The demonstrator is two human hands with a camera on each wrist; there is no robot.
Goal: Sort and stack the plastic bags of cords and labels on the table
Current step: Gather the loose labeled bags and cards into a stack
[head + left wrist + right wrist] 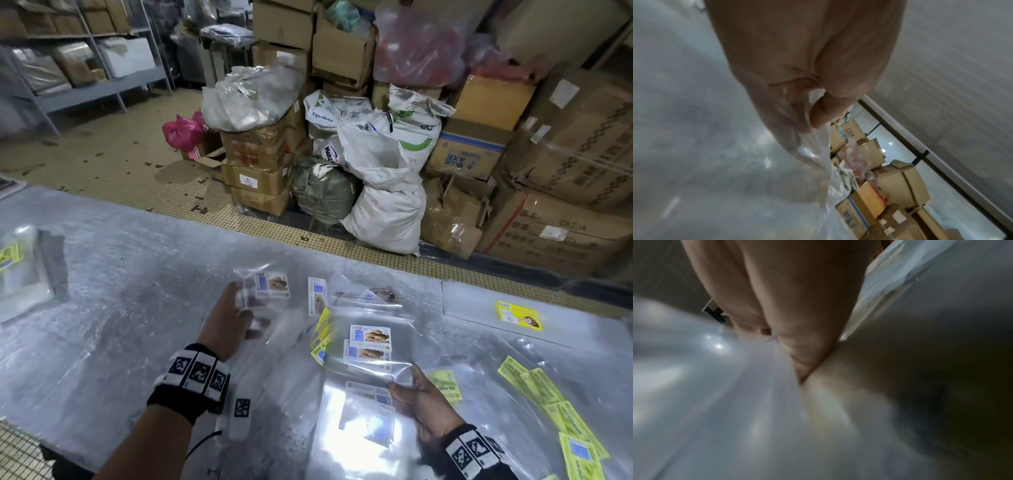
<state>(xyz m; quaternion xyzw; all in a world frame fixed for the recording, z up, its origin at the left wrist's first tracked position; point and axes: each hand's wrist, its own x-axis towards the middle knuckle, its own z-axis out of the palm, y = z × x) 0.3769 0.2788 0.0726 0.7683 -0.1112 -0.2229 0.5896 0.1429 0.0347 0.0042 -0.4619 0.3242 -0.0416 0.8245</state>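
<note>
The left hand pinches a clear bag in its grip, just left of the label stack. The right hand grasps the stack's near bag edge. Bare surface lies far left.

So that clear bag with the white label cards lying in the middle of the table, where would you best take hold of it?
Probably by its near edge, coming from the person's side. The clear bag lies flat and limp on the table, so only a thin edge offers a pinch. The right hand already has its fingers at that near edge.
</note>
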